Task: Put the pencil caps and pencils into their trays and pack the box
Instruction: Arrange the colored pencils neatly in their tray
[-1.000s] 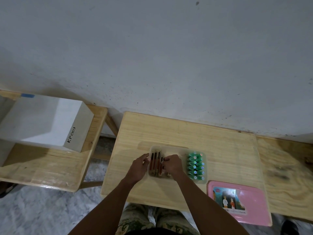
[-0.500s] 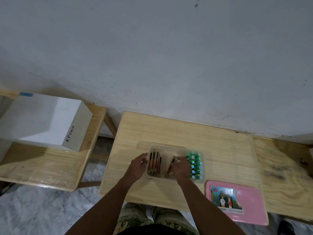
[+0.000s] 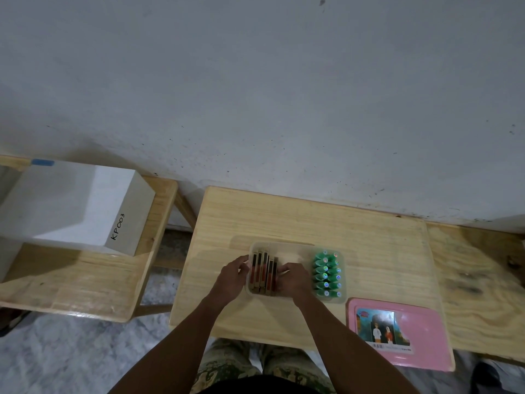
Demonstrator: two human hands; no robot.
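Wooden table point(image 3: 284, 217), pink lid point(image 3: 426, 328), white box point(image 3: 71, 200)

The pale wooden table point(image 3: 255, 220) in front of me stands against the wall. Two things lie on it: a clear box point(image 3: 295, 247) just short of the middle, toward 6 o'clock, and a pink lid point(image 3: 420, 334) flat at 4 o'clock — picture side up, in the near corner, just beside the box. At 9 o'clock, apart from the table, a lower wooden bench point(image 3: 85, 282) carries a white box point(image 3: 65, 200) marked KP003. At 3 o'clock a plywood top point(image 3: 477, 280) butts against my table. Mottled grey floor point(image 3: 56, 351) lies beneath.
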